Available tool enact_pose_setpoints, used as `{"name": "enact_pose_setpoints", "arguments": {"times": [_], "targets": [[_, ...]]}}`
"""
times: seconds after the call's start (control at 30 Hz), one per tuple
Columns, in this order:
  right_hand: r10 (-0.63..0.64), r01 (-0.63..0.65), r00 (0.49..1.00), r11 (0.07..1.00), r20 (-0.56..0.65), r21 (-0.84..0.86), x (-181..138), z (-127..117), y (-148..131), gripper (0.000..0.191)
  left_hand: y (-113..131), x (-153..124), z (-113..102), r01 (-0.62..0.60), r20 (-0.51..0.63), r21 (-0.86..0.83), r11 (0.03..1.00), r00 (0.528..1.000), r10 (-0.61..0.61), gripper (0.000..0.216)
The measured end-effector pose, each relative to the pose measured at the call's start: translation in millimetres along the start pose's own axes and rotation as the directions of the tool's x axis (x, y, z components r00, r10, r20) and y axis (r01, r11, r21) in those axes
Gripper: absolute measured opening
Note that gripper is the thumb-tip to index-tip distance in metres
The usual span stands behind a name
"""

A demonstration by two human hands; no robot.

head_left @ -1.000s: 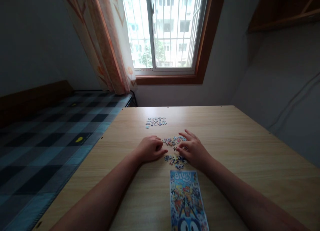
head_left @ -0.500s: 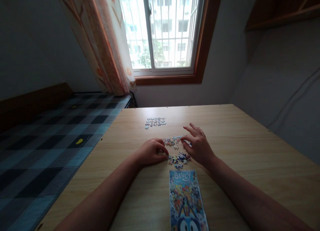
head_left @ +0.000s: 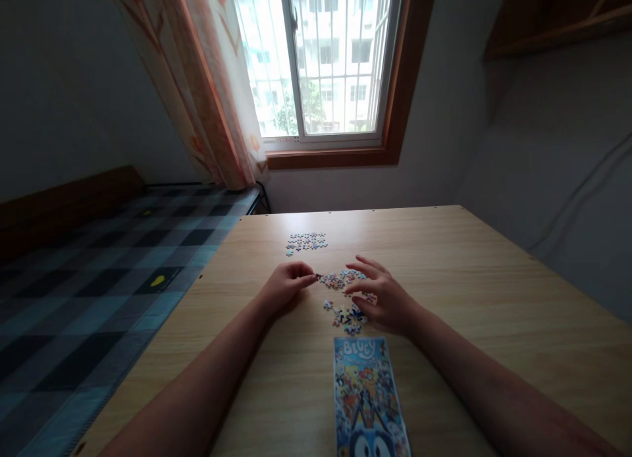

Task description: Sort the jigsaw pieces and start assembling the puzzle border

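A loose pile of small colourful puzzle pieces (head_left: pixel 343 299) lies in the middle of the wooden table (head_left: pixel 469 279). My left hand (head_left: pixel 286 282) is at the pile's left edge, its fingertips pinched on one small puzzle piece (head_left: pixel 317 276) just above the table. My right hand (head_left: pixel 382 295) rests over the right side of the pile with fingers spread, touching pieces. A blue puzzle picture card (head_left: pixel 369 398) lies flat just in front of the pile, between my forearms.
A small joined group of puzzle pieces (head_left: pixel 306 242) lies farther back on the table. A bed with a dark checked cover (head_left: pixel 99 279) runs along the table's left edge. A window (head_left: pixel 320 62) and a curtain (head_left: pixel 207 88) are behind, a grey wall to the right.
My left hand has moved away from the pile's near side and up to its far left, pinching one piece. My right hand has shifted slightly over the pile.
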State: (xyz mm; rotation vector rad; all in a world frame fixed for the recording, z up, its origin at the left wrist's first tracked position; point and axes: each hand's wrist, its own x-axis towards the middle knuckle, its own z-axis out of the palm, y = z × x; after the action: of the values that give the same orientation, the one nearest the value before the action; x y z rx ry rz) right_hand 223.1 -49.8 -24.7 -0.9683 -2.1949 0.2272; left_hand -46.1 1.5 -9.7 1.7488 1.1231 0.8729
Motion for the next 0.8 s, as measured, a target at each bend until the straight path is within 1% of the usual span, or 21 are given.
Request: {"name": "enact_pose_setpoints", "arguments": {"times": [0.07,0.1,0.17,0.23,0.3,0.37,0.47,0.57,0.67,0.8], "targets": [[-0.028,0.029,0.998,0.999,0.053,-0.021,-0.7,0.6,-4.5,0.022,-4.2,2.9,-3.4,0.006,-0.147,-0.008,1.000,0.989,-0.007,0.027],[-0.040,0.043,0.997,0.998,0.068,-0.037,-1.0,1.3,-5.9,0.022,-6.1,4.0,-5.3,0.012,-0.212,0.034,0.999,0.977,-0.005,0.026],[-0.056,0.062,0.995,0.996,0.077,-0.069,-1.3,3.4,-6.4,0.022,-8.8,5.2,-9.1,0.054,-0.306,0.199,0.978,0.952,0.010,0.023],[-0.060,0.065,0.997,0.993,0.054,-0.094,-1.1,5.4,-4.3,0.022,-9.6,5.1,-12.4,0.123,-0.353,0.397,0.910,0.935,0.028,0.018],[-0.060,0.060,0.998,0.992,0.010,-0.110,-0.5,6.6,-1.1,0.021,-8.5,4.2,-14.3,0.190,-0.362,0.550,0.813,0.932,0.026,0.015],[-0.060,0.054,0.997,0.991,-0.048,-0.120,0.3,6.5,2.0,0.020,-5.6,2.5,-14.4,0.239,-0.364,0.649,0.722,0.931,0.019,0.014],[-0.064,0.049,0.990,0.991,-0.125,-0.121,1.1,4.5,5.0,0.021,1.9,-1.7,-10.9,0.257,-0.342,0.757,0.601,0.939,0.030,0.019],[-0.057,0.037,0.984,0.993,-0.170,-0.115,1.2,2.0,7.4,0.021,12.1,-7.2,-4.8,0.255,-0.305,0.824,0.506,0.952,0.017,0.025],[-0.046,0.025,0.982,0.993,-0.185,-0.113,0.9,1.0,9.3,0.021,20.2,-11.2,0.9,0.268,-0.280,0.861,0.431,0.959,-0.037,0.030],[-0.040,0.019,0.980,0.994,-0.195,-0.106,0.8,1.3,9.7,0.021,23.3,-12.5,4.1,0.259,-0.235,0.896,0.360,0.966,-0.109,0.037]]}}
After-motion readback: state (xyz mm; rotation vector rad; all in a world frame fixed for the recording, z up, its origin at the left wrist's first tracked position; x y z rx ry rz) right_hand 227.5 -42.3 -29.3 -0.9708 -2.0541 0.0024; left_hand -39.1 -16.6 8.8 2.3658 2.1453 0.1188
